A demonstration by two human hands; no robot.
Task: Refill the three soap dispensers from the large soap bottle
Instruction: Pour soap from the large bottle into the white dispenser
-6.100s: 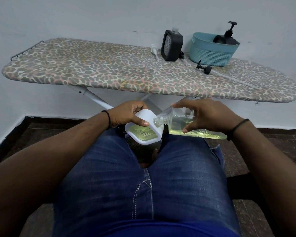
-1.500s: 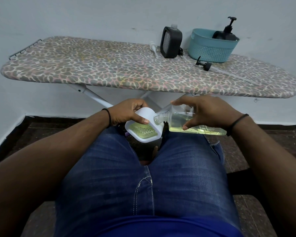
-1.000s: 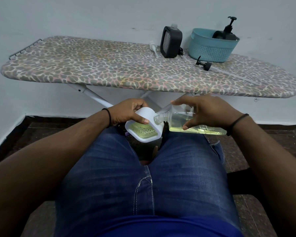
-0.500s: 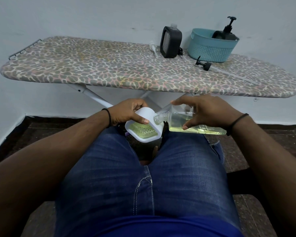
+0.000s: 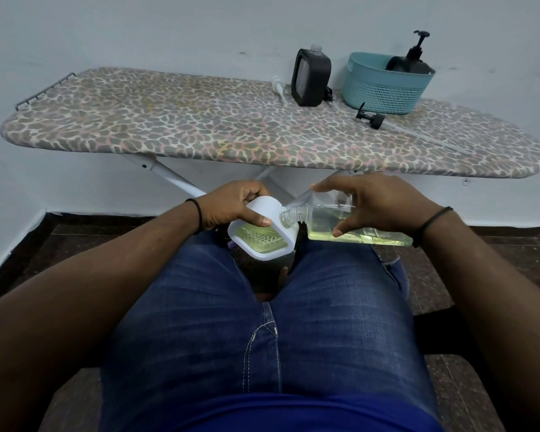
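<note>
Over the lap, the right hand (image 5: 384, 207) gripped the tilted large soap bottle (image 5: 349, 226), mouth at the white dispenser (image 5: 262, 235) held by the left hand (image 5: 231, 207). Pouring seemed underway; next likely needed levelling the bottle.

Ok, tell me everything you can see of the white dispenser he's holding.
The white dispenser is a rounded, squarish white plastic body with a clear, grid-textured window showing yellow-green soap inside. Its pump is off. The left hand grips it, tilted on its side above the knees, thumb across the front. The bottle, held by the right hand, lies near level with its neck at the dispenser's top.
</note>
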